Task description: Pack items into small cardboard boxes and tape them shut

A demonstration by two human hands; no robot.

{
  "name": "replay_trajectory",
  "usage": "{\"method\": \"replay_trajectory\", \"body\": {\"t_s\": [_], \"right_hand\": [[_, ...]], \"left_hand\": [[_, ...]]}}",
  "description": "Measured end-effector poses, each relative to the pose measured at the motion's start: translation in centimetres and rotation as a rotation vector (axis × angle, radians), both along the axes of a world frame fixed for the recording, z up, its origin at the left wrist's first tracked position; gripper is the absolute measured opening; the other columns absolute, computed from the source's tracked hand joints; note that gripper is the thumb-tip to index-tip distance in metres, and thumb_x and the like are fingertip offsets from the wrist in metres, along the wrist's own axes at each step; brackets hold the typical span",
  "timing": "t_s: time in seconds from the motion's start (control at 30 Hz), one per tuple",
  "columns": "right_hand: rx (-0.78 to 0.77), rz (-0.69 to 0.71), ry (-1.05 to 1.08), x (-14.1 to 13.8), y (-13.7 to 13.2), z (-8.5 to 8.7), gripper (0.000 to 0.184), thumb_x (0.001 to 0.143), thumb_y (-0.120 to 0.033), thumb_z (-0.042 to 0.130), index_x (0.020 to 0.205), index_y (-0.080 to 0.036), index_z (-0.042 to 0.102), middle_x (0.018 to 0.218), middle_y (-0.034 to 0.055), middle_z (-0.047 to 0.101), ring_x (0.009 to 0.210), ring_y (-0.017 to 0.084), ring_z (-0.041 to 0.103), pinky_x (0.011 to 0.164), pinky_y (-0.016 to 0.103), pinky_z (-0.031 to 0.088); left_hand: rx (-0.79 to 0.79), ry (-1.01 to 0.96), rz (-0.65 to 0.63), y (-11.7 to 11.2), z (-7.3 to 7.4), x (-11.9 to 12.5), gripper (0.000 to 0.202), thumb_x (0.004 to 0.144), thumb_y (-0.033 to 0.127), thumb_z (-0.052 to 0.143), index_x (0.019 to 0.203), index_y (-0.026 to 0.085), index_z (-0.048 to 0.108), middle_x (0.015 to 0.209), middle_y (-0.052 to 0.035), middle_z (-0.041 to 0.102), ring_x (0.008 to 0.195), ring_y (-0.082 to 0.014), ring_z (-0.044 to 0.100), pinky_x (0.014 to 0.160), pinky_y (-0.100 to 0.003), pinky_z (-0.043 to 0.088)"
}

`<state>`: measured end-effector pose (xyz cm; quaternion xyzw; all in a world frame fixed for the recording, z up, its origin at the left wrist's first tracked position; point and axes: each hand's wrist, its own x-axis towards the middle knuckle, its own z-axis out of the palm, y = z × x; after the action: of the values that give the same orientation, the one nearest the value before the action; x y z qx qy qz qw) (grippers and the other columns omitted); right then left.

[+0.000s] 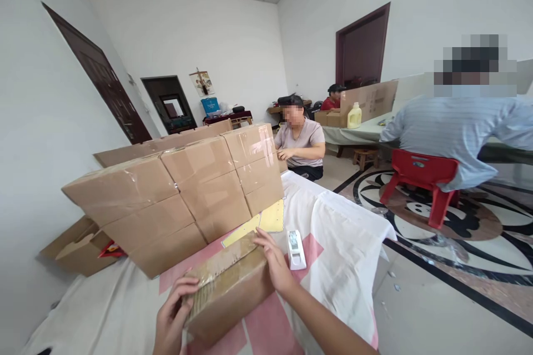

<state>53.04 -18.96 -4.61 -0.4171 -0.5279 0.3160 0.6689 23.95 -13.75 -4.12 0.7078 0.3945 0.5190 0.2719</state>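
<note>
A long cardboard box [233, 291] with clear tape along its top lies on the cloth-covered table in front of me. My left hand [177, 302] grips its left end, fingertips curled over the top edge. At the other end my right hand [272, 260] holds on, the fingers resting on the top corner and the palm against the side. The box sits between both hands, its underside hidden. Just right of my right hand lies a small white object [296, 250] with a printed patch on it; its kind is unclear.
Stacked taped cardboard boxes [200, 183] form a wall behind the box. An open carton [85, 247] stands at left. Across the table sits a person [302, 141]; another person [449, 133] sits on a red chair [425, 169] at right. The white tablecloth [337, 222] hangs over the edge.
</note>
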Motion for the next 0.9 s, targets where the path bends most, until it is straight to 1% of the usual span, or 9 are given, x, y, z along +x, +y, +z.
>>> {"method": "replay_trajectory", "body": {"t_s": [0.07,0.17,0.3,0.37,0.47,0.6,0.7,0.77,0.9], "right_hand": [[0.010,-0.060,-0.034,-0.1,-0.2,0.0,0.052,0.104,-0.053,0.030,0.124,-0.027,0.070,0.155,0.0060,0.046,0.145,0.025,0.039,0.125,0.048,0.021],[-0.014,-0.067,-0.077,0.0,-0.6,0.4,0.056,0.104,-0.058,0.027,0.129,-0.029,0.067,0.155,0.0054,0.046,0.146,0.025,0.038,0.125,0.048,0.024],[-0.063,-0.024,-0.100,0.9,-1.7,0.8,0.053,0.103,-0.059,0.031,0.136,-0.031,0.062,0.156,0.0047,0.044,0.147,0.025,0.036,0.125,0.050,0.021],[-0.046,0.002,-0.072,1.7,-2.7,0.3,0.051,0.102,-0.059,0.035,0.136,-0.032,0.062,0.155,0.0051,0.046,0.146,0.026,0.037,0.124,0.052,0.023],[-0.014,-0.006,0.032,2.6,-4.3,-1.4,0.047,0.101,-0.059,0.037,0.129,-0.034,0.067,0.146,0.0067,0.055,0.136,0.030,0.049,0.114,0.053,0.038],[-0.027,-0.099,0.062,2.6,-5.7,-3.1,0.042,0.101,-0.055,0.039,0.110,-0.030,0.071,0.111,0.0085,0.068,0.107,0.030,0.063,0.098,0.048,0.048],[-0.035,-0.078,-0.017,2.3,-5.6,-3.1,0.040,0.102,-0.053,0.038,0.103,-0.027,0.069,0.097,0.0067,0.064,0.092,0.026,0.062,0.087,0.041,0.050],[-0.053,-0.073,-0.037,2.3,-5.2,-2.7,0.039,0.103,-0.052,0.038,0.103,-0.027,0.068,0.095,0.0061,0.062,0.090,0.024,0.061,0.084,0.038,0.049],[-0.096,-0.015,-0.101,2.3,-4.8,-2.3,0.035,0.100,-0.055,0.045,0.112,-0.029,0.065,0.099,0.0059,0.060,0.092,0.025,0.059,0.084,0.038,0.050]], "left_hand": [[0.029,0.121,-0.019,0.4,0.6,-0.5,0.030,0.082,0.051,0.062,0.079,0.024,0.076,0.100,-0.0088,0.071,0.111,-0.0352,0.065,0.106,-0.054,0.047],[0.061,0.339,-0.046,0.6,2.4,-0.9,0.032,0.083,0.053,0.061,0.093,0.030,0.080,0.103,-0.0077,0.073,0.107,-0.0337,0.067,0.096,-0.049,0.054],[0.176,0.667,0.069,-1.2,5.2,0.2,0.038,0.077,0.059,0.066,0.104,0.036,0.079,0.117,-0.0069,0.074,0.120,-0.0380,0.062,0.106,-0.058,0.043],[0.215,0.818,0.137,-2.6,5.9,2.0,0.043,0.075,0.060,0.067,0.111,0.037,0.077,0.126,-0.0073,0.072,0.121,-0.0396,0.061,0.110,-0.063,0.035],[0.218,0.973,0.143,-4.5,6.2,5.8,0.051,0.081,0.056,0.062,0.127,0.036,0.070,0.137,-0.0090,0.065,0.124,-0.0397,0.060,0.112,-0.065,0.030],[0.158,1.133,0.079,-5.4,7.2,11.2,0.065,0.079,0.046,0.062,0.142,0.028,0.058,0.138,-0.0169,0.063,0.122,-0.0440,0.060,0.105,-0.066,0.037],[0.096,1.238,0.072,-5.1,9.3,13.9,0.068,0.079,0.036,0.063,0.145,0.020,0.055,0.127,-0.0224,0.068,0.109,-0.0430,0.067,0.099,-0.060,0.043],[0.063,1.309,0.080,-4.7,10.4,15.0,0.064,0.081,0.029,0.062,0.143,0.015,0.055,0.112,-0.0217,0.073,0.098,-0.0395,0.070,0.096,-0.056,0.045],[0.078,1.379,0.119,-4.0,10.8,16.3,0.061,0.078,0.018,0.065,0.138,0.015,0.060,0.107,-0.0213,0.072,0.091,-0.0374,0.070,0.080,-0.046,0.051]]}}
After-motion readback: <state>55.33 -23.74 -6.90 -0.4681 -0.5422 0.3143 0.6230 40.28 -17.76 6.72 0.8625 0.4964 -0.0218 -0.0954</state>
